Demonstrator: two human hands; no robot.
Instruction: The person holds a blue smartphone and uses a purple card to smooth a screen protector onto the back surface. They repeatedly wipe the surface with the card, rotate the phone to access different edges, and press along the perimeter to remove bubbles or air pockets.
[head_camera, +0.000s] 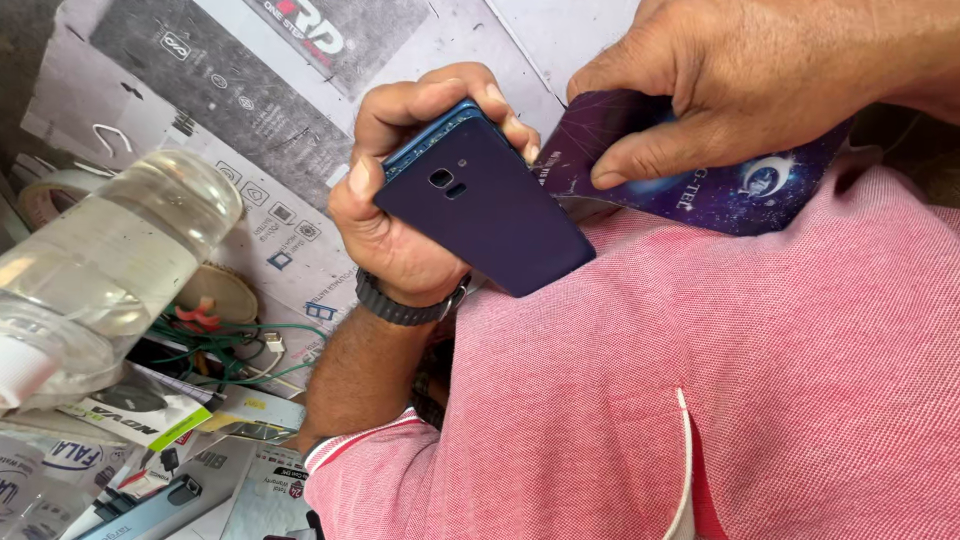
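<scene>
Against your pink shirt (700, 400), your left hand (400, 200) is clamped around the blue phone (490, 210), long axis slanting up-left to down-right. Just right of the phone, your right hand (740, 80) pinches a dark card (720, 190) touching its edge.

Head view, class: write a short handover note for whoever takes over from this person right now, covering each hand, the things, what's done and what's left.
Left hand: grips the dark blue phone, back cover facing up.
Right hand: pinches a thin purple plastic card, its edge pushed in at the phone's right side.
Done: the card meets the cover's edge; a gap shows along the top-left corner.
Left: the cover is still on the phone.
Nearby: clear plastic bottle and boxes at left.
</scene>
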